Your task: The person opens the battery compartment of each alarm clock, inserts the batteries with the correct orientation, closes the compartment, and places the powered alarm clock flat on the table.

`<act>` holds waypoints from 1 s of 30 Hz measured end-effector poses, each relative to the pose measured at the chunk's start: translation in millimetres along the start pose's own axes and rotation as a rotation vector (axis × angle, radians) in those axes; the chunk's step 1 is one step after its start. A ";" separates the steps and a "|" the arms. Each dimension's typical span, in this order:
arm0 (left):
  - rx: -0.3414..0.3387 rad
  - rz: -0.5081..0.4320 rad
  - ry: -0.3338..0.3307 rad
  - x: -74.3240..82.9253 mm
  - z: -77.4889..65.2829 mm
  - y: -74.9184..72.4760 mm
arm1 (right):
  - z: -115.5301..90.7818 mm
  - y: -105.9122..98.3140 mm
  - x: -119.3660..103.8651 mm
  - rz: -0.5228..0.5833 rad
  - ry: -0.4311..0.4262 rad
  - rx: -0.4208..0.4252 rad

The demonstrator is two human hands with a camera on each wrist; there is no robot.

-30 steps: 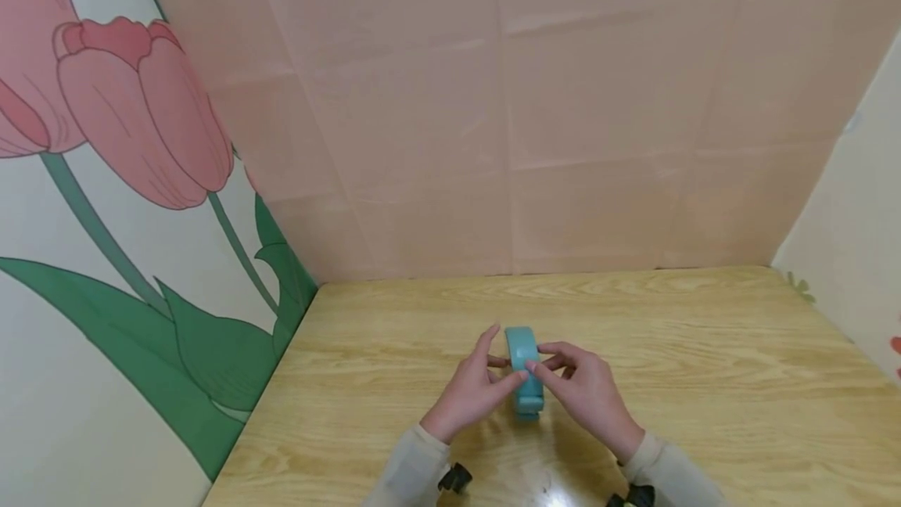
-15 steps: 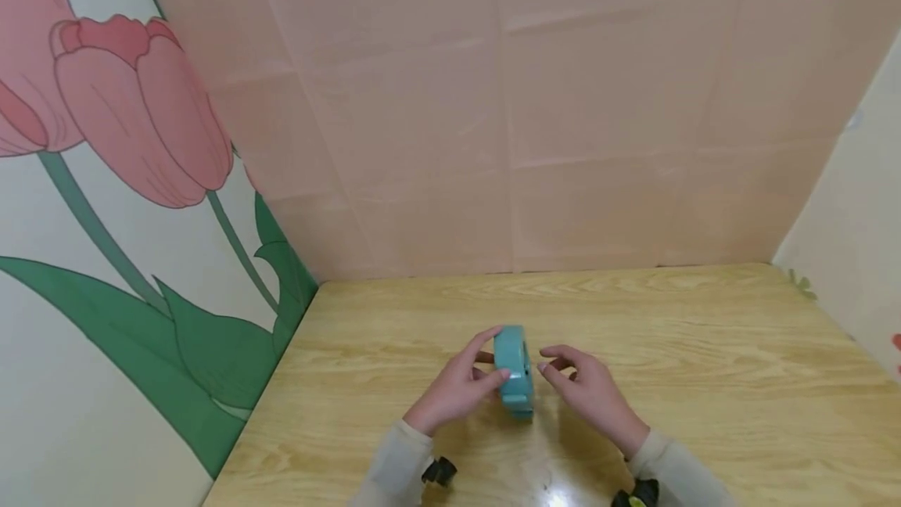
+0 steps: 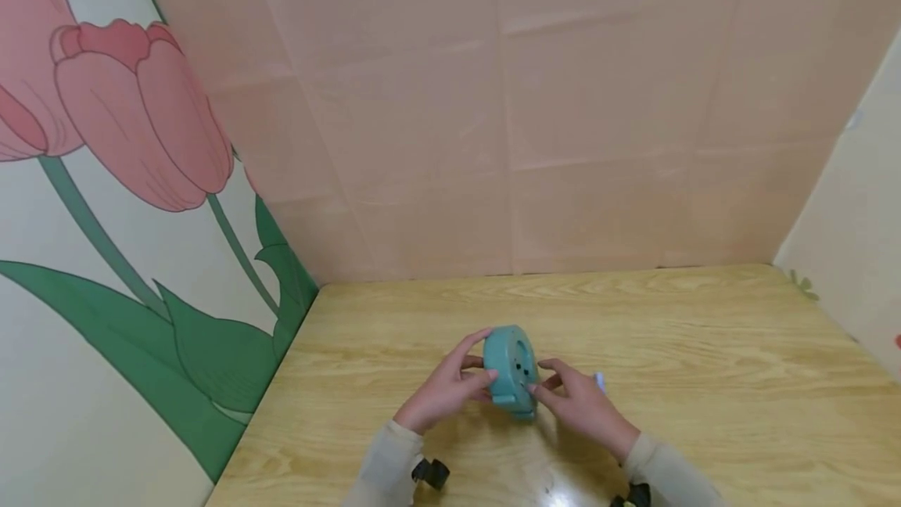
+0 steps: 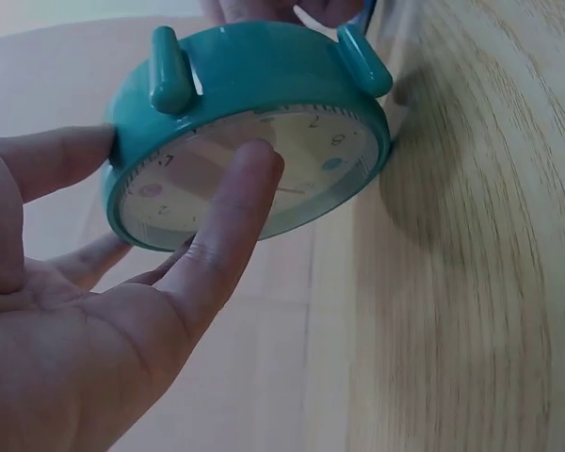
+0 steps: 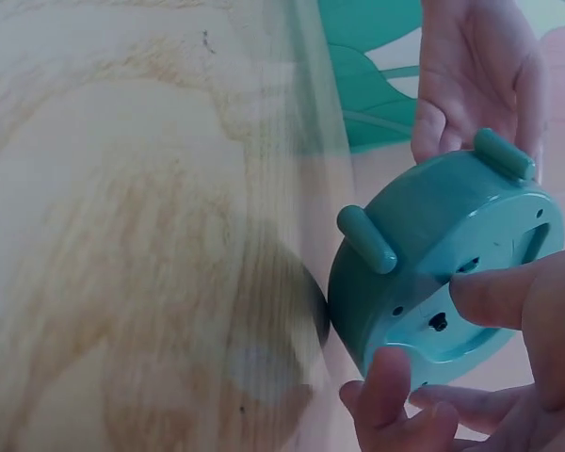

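A teal round alarm clock [image 3: 508, 370] is tilted above the table in the head view, its back with small dark knobs facing right. My left hand [image 3: 445, 390] grips it from the left. In the left wrist view, the left thumb [image 4: 228, 207] lies across the pale dial [image 4: 306, 169], with other fingers at the rim. My right hand [image 3: 580, 405] is at the back of the clock. The right wrist view shows its thumb [image 5: 494, 294] touching the back plate near the knobs, while other fingers [image 5: 388, 391] sit loosely bent by the edge.
The wood-grain table [image 3: 704, 350] stretches around the hands. A small light-blue thing [image 3: 599, 382] shows just behind the right hand. A pink-covered wall [image 3: 563, 139] rises at the back, and a tulip-painted wall [image 3: 141, 116] stands on the left.
The left hand has moved left with the clock and turned its back toward the right hand. The right hand let go, moved apart, then came back to the clock's back. The light-blue thing has come into sight.
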State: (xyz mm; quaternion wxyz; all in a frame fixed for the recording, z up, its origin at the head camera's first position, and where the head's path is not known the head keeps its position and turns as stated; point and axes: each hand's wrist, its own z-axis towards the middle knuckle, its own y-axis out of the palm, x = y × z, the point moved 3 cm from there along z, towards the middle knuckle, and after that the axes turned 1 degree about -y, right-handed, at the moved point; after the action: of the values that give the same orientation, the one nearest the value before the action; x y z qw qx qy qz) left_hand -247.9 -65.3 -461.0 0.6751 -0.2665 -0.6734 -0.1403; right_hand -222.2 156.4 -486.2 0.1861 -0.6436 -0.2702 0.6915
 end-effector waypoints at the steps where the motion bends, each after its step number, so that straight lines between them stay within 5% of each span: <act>1: -0.001 -0.009 -0.004 -0.6 0.3 -0.6 | 0.0 0.3 0.1 0.003 -0.002 -0.003; 17: 0.062 -0.016 -0.046 -5.4 2.2 -5.8 | 3.0 4.3 0.8 0.016 0.055 -0.005; 23: 0.156 0.147 -0.081 -5.2 1.4 -4.6 | 2.8 1.4 1.9 0.018 0.078 0.005; 30: 0.178 0.335 -0.130 -13.4 4.3 -2.4 | 1.7 -2.3 5.6 -0.029 0.090 0.028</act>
State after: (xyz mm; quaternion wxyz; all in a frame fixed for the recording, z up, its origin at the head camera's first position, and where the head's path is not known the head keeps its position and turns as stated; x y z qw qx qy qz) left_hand -253.5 -67.2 -474.0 0.6650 -0.3227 -0.6716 0.0514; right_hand -224.7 161.3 -489.2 0.2174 -0.6674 -0.2611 0.6627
